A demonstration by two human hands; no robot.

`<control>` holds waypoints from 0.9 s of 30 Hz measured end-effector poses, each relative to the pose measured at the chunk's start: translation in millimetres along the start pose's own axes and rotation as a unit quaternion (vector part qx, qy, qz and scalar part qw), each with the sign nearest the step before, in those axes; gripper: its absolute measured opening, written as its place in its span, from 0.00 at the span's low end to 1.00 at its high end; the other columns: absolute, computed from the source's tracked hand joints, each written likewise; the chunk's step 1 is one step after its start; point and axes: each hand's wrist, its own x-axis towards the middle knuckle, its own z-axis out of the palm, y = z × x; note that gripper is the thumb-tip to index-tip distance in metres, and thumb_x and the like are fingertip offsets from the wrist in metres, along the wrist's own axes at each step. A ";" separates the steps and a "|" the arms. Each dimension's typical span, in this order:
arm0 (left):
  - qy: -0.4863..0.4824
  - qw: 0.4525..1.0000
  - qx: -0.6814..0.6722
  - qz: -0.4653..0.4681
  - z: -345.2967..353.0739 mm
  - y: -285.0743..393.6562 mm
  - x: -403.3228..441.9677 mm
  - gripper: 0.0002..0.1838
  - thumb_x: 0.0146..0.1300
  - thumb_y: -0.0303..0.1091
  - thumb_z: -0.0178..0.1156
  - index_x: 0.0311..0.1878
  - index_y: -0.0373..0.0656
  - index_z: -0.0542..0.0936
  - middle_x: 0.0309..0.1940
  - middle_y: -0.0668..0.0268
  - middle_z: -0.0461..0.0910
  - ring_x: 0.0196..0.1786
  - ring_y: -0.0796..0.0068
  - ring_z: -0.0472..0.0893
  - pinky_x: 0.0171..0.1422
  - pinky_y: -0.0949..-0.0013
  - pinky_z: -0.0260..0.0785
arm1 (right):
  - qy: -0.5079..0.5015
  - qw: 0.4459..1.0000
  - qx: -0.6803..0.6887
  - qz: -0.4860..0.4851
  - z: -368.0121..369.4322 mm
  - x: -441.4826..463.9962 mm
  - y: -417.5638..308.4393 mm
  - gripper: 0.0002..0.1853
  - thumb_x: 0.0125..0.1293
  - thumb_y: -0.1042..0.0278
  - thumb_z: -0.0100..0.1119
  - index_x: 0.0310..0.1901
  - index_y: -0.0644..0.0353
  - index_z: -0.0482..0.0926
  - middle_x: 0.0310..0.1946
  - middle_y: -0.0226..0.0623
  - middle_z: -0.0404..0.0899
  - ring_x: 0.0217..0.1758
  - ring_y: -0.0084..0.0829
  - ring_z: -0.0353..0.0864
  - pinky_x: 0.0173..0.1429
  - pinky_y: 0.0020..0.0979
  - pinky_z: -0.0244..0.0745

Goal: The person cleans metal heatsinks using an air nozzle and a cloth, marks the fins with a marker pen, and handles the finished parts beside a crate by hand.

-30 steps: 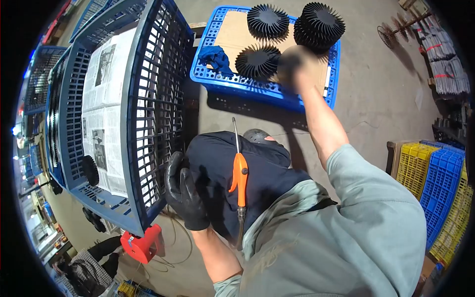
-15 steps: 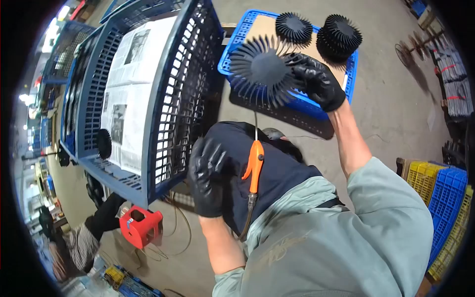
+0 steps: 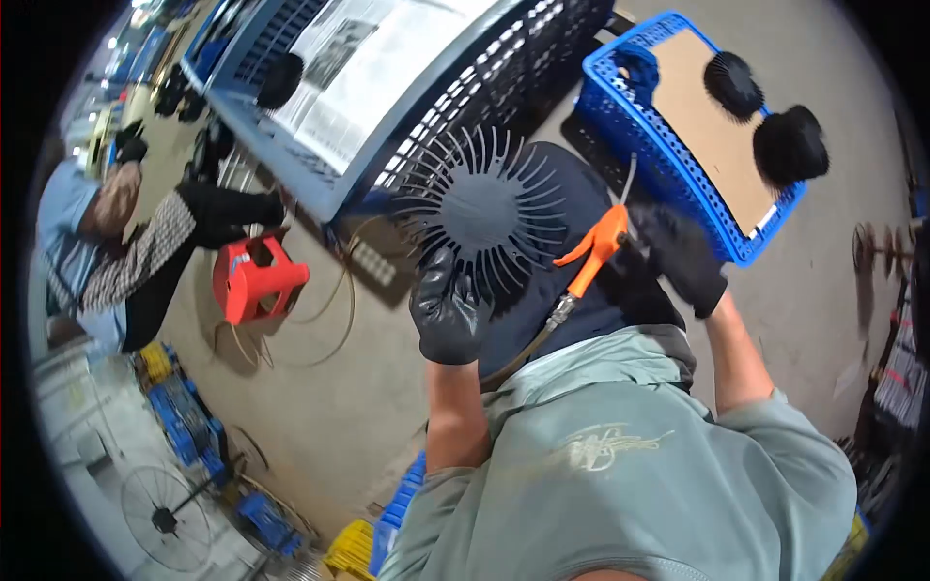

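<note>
A black round finned part [image 3: 480, 211] is held up over my lap by my left hand [image 3: 448, 308], whose gloved fingers are closed on its lower fins. My right hand [image 3: 678, 254], also in a black glove, is beside the orange air gun [image 3: 603, 248]; it is blurred, and whether it grips the handle cannot be made out. The gun lies over my dark trousers, its thin nozzle pointing up and its hose running down to the left. More finned parts [image 3: 733, 85] and a stack of them [image 3: 791, 146] stand on cardboard [image 3: 702, 116] in the blue crate [image 3: 668, 145].
A large grey-blue basket [image 3: 373, 160] lined with newspaper [image 3: 387, 73] stands at the upper left, with a finned part [image 3: 281, 81] inside. A red stool [image 3: 257, 278], loose hoses and a seated person [image 3: 107, 232] are on the left. A fan [image 3: 165, 520] is at the lower left.
The finned part has passed from my right hand to my left and now hangs over my lap. My right hand has come down beside the air gun. The view has turned.
</note>
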 end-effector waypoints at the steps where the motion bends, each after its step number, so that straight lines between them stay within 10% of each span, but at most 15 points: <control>1: 0.026 0.998 0.019 0.046 -11.2 2.2 -5.0 0.18 0.65 0.30 0.54 0.58 0.39 0.77 0.56 0.59 0.79 0.59 0.60 0.77 0.66 0.54 0.68 | 0.020 0.997 -0.069 0.003 11.9 -6.5 -1.2 0.19 0.65 0.55 0.63 0.46 0.65 0.78 0.32 0.36 0.81 0.33 0.25 0.80 0.37 0.30 0.73; 10: -0.002 0.992 -0.026 0.125 -30.7 19.9 -33.3 0.22 0.65 0.25 0.49 0.63 0.36 0.71 0.62 0.55 0.73 0.65 0.57 0.71 0.70 0.50 0.64 | 0.116 0.948 -0.250 -0.156 73.2 10.5 26.6 0.27 0.56 0.60 0.70 0.54 0.63 0.72 0.37 0.43 0.81 0.39 0.34 0.83 0.46 0.35 0.77; 14: 0.031 0.983 0.040 0.176 -20.6 38.2 -47.0 0.23 0.65 0.25 0.48 0.65 0.36 0.70 0.63 0.55 0.71 0.65 0.56 0.71 0.71 0.49 0.63 | 0.165 0.960 0.074 -0.214 83.3 -0.9 15.1 0.24 0.59 0.71 0.65 0.56 0.65 0.71 0.39 0.37 0.81 0.41 0.29 0.81 0.47 0.31 0.77; 17: 0.156 0.868 0.369 0.293 -74.7 44.4 -61.0 0.23 0.65 0.26 0.49 0.65 0.36 0.70 0.64 0.55 0.71 0.65 0.58 0.71 0.69 0.50 0.65 | 0.031 0.921 0.359 -0.150 54.8 5.0 4.0 0.23 0.64 0.61 0.62 0.57 0.61 0.71 0.44 0.40 0.80 0.37 0.27 0.80 0.45 0.27 0.78; 19: 0.153 0.917 0.220 0.295 -69.4 58.6 -64.7 0.23 0.65 0.27 0.50 0.63 0.36 0.71 0.63 0.55 0.72 0.64 0.59 0.72 0.67 0.52 0.66 | -0.077 0.874 0.474 -0.073 49.7 -4.4 -38.5 0.25 0.69 0.48 0.55 0.59 0.58 0.71 0.45 0.44 0.81 0.28 0.26 0.77 0.33 0.25 0.78; 27: 0.096 0.919 -0.073 0.375 -125.0 123.5 -113.8 0.28 0.58 0.24 0.47 0.65 0.34 0.69 0.65 0.50 0.69 0.68 0.51 0.67 0.74 0.48 0.57 | -0.358 0.924 0.124 -0.047 139.7 -38.3 -113.9 0.20 0.72 0.54 0.51 0.54 0.63 0.72 0.35 0.39 0.76 0.30 0.23 0.77 0.29 0.25 0.72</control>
